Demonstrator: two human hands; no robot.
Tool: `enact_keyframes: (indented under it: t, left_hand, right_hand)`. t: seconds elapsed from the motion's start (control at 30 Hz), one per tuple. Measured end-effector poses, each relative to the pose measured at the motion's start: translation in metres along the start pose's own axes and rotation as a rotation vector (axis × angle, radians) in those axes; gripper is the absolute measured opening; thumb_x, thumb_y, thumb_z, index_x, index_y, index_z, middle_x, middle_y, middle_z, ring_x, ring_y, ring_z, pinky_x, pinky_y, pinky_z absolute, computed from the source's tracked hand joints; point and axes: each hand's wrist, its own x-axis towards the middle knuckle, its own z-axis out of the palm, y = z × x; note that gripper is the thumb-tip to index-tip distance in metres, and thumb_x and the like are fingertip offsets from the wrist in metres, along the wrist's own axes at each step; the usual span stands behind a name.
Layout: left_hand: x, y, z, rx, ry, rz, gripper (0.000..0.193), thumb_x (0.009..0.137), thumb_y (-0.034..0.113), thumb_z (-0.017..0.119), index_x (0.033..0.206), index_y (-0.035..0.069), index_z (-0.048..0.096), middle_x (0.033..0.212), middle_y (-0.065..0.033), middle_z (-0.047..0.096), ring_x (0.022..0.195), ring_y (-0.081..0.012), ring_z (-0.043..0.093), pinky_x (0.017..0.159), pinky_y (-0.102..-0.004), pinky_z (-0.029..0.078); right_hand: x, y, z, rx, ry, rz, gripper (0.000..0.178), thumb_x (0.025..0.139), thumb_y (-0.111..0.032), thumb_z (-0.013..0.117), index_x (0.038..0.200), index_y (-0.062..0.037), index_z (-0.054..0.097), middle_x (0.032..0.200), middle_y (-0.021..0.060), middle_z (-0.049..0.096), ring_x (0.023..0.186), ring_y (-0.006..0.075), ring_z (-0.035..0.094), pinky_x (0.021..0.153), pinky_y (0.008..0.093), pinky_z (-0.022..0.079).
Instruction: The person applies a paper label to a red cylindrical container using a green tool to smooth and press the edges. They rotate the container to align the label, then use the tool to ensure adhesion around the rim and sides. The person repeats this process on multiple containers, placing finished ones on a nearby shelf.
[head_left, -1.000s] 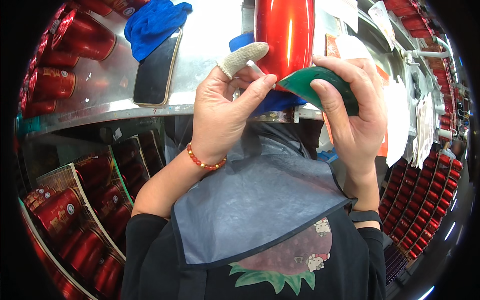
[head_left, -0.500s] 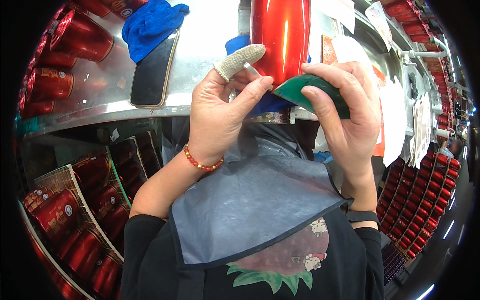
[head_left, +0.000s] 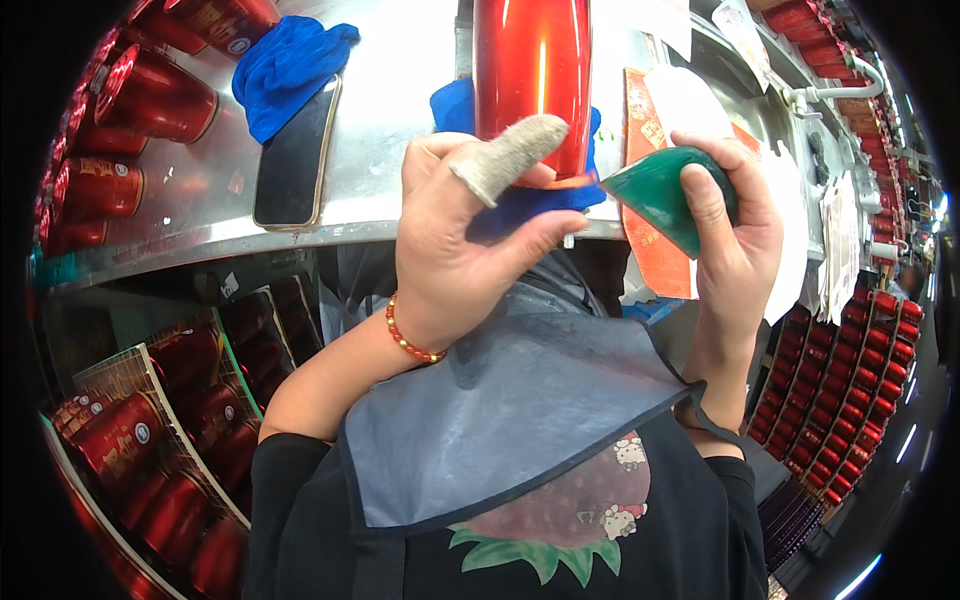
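Note:
My left hand [head_left: 450,240] is beside the lower end of a glossy red cylinder [head_left: 530,70]. Its thumb and index finger are spread apart, a knitted cot [head_left: 515,158] covers the index finger, and another fingertip reaches the cylinder's bottom rim. Nothing shows between thumb and index finger. In my right hand [head_left: 735,220], a green, curved scraper [head_left: 665,195] is gripped between thumb and fingers. Its pointed corner is close to the cylinder's lower right edge. Blue cloth [head_left: 490,222] lies under and around the cylinder's end.
A phone [head_left: 293,160] lies on the metal table [head_left: 375,190] at left, partly under a blue rag [head_left: 285,75]. Red cans [head_left: 160,95] stand beyond it. Red-orange paper [head_left: 655,240] hangs over the edge by my right hand. Racks of red cans [head_left: 840,400] flank me.
My left thumb and index finger have parted, and the small white strip between them is out of sight. My right hand has drawn away to the right with the scraper.

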Motion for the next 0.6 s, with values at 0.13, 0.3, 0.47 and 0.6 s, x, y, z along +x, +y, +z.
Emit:
enact_keyframes:
  t: [0.13,0.3,0.47,0.6]
  left_hand:
    - [-0.002,0.004,-0.002,0.170,-0.055,0.154,0.054,0.076,0.020,0.088,0.125,0.004,0.070,0.099,0.0005,0.073,0.099,-0.0193,0.052,0.087,-0.0311,0.043]
    - [-0.011,-0.010,-0.010,0.007,0.137,0.004,0.039,0.091,0.013,0.075,0.127,0.000,0.065,0.109,-0.0049,0.070,0.107,-0.0201,0.052,0.097,-0.0327,0.040]
    - [-0.011,-0.021,-0.006,-0.056,0.117,-0.228,0.056,0.093,0.017,0.075,0.142,0.001,0.054,0.129,-0.0085,0.057,0.117,-0.0196,0.048,0.104,-0.0324,0.037]
    - [-0.008,-0.025,0.001,-0.052,0.101,-0.195,0.064,0.089,0.021,0.080,0.144,0.003,0.053,0.130,-0.0085,0.052,0.119,-0.0188,0.048,0.104,-0.0321,0.038]
  right_hand:
    - [-0.007,0.018,-0.003,0.299,0.052,0.247,0.020,0.103,-0.015,0.061,0.111,0.0010,0.071,0.092,0.0019,0.065,0.086,0.0075,0.060,0.079,0.0233,0.049]
    - [-0.004,0.050,-0.018,0.604,-0.241,0.545,0.040,0.109,-0.033,0.051,0.094,-0.0019,0.071,0.081,0.0016,0.066,0.076,0.0049,0.060,0.069,0.0203,0.050]
    - [-0.012,0.043,0.024,0.520,-0.406,0.563,0.036,0.107,-0.032,0.056,0.097,-0.0010,0.070,0.073,0.0015,0.069,0.071,0.0069,0.063,0.069,0.0209,0.049]
    - [-0.008,0.031,0.032,0.542,-0.430,0.632,0.030,0.107,-0.026,0.056,0.099,0.0008,0.068,0.076,0.0069,0.070,0.050,0.0039,0.057,0.045,0.0169,0.042]
